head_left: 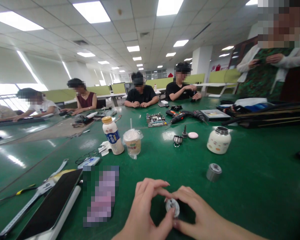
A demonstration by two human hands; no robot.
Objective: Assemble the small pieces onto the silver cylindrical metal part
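A small round metallic part (172,207) is held near the bottom centre, between both hands. My left hand (150,206) curls round it from the left, thumb on its face and index finger at its upper edge. From the right, the fingertips of my right hand (193,208) pinch its side. A silver metal cylinder (214,172) stands on the green table beyond my right hand. Further back sits a cream bottle (218,141) with its mouth uncovered, and to its left lie a pink oval object (193,135) and a small metal cup-shaped part (177,140).
A plastic drink cup (133,143) and yellow-capped bottle (113,136) stand left of centre. A tablet-like device (52,203) lies at left. Beyond are a circuit board (156,120), a power drill (181,116) and several people around the green table (260,173).
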